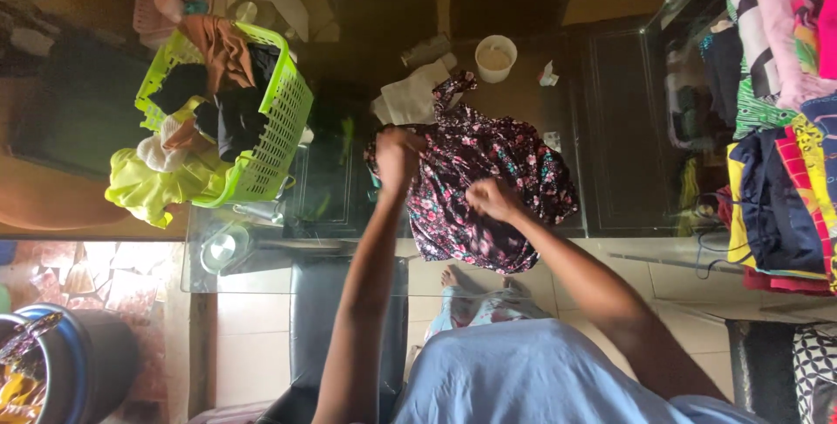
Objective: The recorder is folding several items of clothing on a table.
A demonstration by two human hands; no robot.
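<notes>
A dark floral garment (488, 189), printed with small pink, red and teal blossoms, was seen spread in a crumpled heap on the glass-topped bench (366, 6), near the middle of its near half. One narrow portion of the cloth was drawn out toward the far side, ending just beside a folded pale cloth (410, 97). The lower hem hung close to the near edge of the bench.

The left hand (398, 158) was shown with its grip clenched on the garment's left margin, the fabric being bunched inside the fist. The right hand (493, 199) was pressed upon the middle of the garment, its grip pinched on a fold of the cloth.

A lime-green laundry basket (279, 128), filled with brown, black and yellow clothing, stood at the left, well apart from the garment; a strip of bare glass lay between them. A small white cup (495, 58) was placed beyond the garment, near its far tip. A stack of folded, brightly coloured clothes (785, 154) occupied the right end of the bench, with an open stretch of glass separating it from the garment. Bare feet and tiled floor were visible through the glass below the near edge.
</notes>
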